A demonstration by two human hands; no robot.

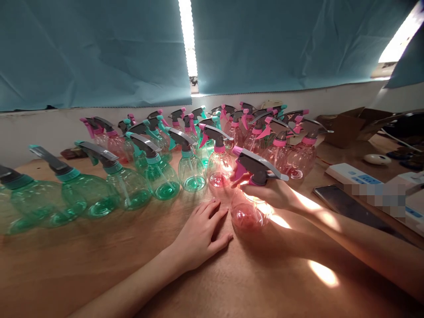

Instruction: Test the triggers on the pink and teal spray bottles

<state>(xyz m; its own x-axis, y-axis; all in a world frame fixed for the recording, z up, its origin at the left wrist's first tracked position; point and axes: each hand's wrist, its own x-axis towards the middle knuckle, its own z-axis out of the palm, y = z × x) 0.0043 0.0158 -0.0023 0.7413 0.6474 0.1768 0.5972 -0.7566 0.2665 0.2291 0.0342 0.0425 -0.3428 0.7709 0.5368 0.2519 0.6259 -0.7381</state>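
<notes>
Blue cloth (99, 53) hung across the whole back wall, with a bright strip of light at a gap in it. Wooden table (232, 287) filled the lower view, with patches of sun on its right side. Green spray bottles (132, 187) stood in a curving row from the left edge toward centre, with teal collars and grey triggers. Pink spray bottles (293, 154) were clustered behind and to the right, packed close. Cardboard box (347, 126) sat at the far right by the wall. White power strip (357, 176) lay in front of it, and a dark phone (341, 203) lay flat just beside that. One pink spray bottle (247, 214) stood apart from the group on the table at centre, in front of the row, base down, its grey trigger head pointing right. Right hand (271, 192) was wrapped around its shoulder just under the trigger head, fingers curled closed on it. Left hand (198, 234) rested palm down on the table, fingers loosely spread and holding nothing, just beside the bottle's base; whether they touched could not be told.
</notes>
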